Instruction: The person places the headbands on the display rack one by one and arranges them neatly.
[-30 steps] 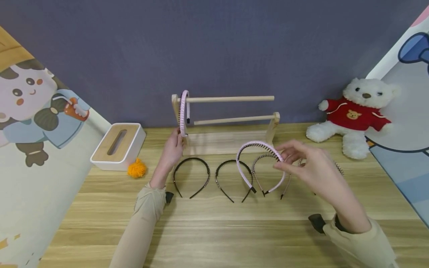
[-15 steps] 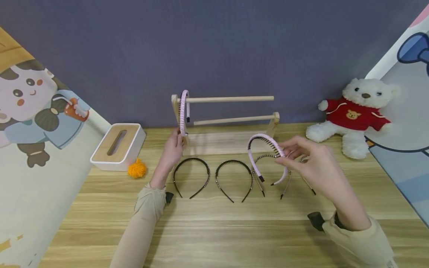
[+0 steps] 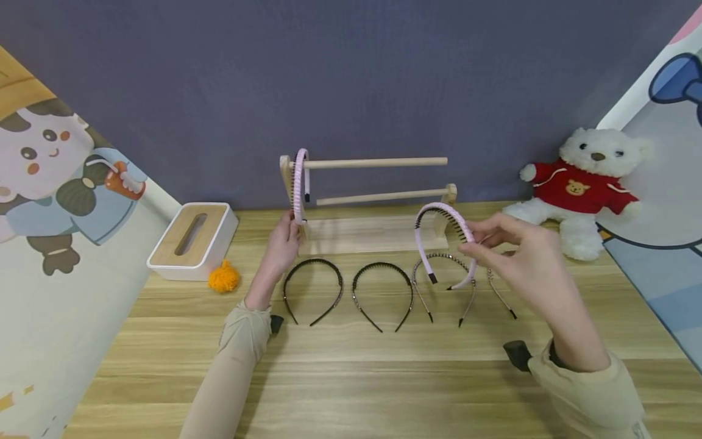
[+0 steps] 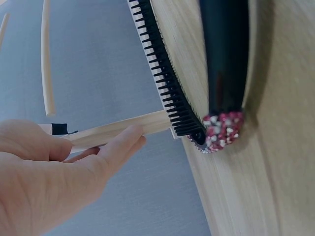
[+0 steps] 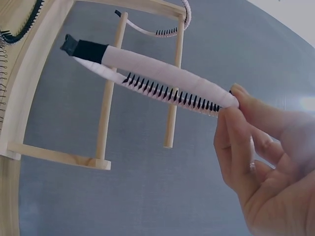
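My right hand (image 3: 529, 262) pinches a pink wrapped headband (image 3: 459, 221) between thumb and fingers, above the table's right side. Its black inner teeth show in the right wrist view, and its black-tipped ends point away from the hand. My left hand (image 3: 282, 244) holds the left upright (image 4: 118, 129) of a wooden rack (image 3: 378, 163), fingers on one side and thumb on the other. Another pink headband (image 3: 298, 183) hangs over the upper rod at its left end, just above that hand. The lower rod (image 3: 384, 197) carries nothing.
Two dark headbands (image 3: 314, 260) and a beaded one (image 3: 444, 255) lie in a row before the rack. Another headband (image 3: 500, 299) is partly hidden by my right hand. A tissue box (image 3: 222, 244) and orange pompom (image 3: 223, 277) sit left; a teddy bear (image 3: 576, 183) sits right.
My right hand has moved the pink headband right and upward, toward the rack's right end, turning it slightly. My left hand stays on the upright.
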The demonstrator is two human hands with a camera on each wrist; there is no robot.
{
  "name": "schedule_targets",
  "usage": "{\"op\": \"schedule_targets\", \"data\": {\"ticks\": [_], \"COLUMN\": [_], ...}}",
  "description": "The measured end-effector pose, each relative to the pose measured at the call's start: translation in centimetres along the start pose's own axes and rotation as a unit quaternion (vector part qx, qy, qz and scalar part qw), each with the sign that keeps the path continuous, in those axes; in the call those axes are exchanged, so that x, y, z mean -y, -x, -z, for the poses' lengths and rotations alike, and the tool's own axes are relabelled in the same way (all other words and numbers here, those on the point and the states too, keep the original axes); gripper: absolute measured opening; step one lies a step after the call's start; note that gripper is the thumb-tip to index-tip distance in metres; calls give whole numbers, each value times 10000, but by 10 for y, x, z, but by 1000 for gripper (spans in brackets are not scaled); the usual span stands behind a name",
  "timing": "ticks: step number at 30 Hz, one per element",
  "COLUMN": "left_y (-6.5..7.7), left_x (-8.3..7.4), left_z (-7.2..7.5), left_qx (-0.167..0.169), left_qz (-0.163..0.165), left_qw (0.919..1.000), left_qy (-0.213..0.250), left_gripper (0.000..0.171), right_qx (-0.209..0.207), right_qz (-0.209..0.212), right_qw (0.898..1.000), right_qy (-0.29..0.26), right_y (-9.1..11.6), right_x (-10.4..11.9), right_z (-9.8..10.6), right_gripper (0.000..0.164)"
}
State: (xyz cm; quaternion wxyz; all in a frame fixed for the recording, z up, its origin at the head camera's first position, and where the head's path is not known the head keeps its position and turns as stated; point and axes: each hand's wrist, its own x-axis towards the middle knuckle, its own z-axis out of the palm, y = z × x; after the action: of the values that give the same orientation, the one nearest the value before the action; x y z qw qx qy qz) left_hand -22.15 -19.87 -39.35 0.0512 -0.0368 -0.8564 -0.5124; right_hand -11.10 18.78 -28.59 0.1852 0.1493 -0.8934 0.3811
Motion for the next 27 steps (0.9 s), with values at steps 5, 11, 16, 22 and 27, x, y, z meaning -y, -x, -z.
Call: {"op": "schedule_targets", "data": {"ticks": [5,11,16,22,27], "left_y": [-1,-1,-2,-2,-2], "left_x": [0,0,2,2,2], "left_z": [0,-1,0,0,0], "left_qx": [2,2,-35,-4,44], "left_qz": [-34,-16,-29,28,40], "left_qw": [10000,10000,10000,10000,9999], "left_qy": [14,27,11,14,94], "left_gripper": [40,41,40,42,43], "right_qx": [-203,-345,-491,-649,-790], "right_qz": [22,-104,-59,-170,-350], "right_qw": [9998,9990,9982,9957,9934], "right_qy": [-60,-249,-348,-636,-748], "right_y": [-3,-7,-11,-14,-16], "right_x": [-1,-1,-1,-1,-1], "right_z": [2,3,4,5,8], "right_gripper": [27,24,23,27,29]}}
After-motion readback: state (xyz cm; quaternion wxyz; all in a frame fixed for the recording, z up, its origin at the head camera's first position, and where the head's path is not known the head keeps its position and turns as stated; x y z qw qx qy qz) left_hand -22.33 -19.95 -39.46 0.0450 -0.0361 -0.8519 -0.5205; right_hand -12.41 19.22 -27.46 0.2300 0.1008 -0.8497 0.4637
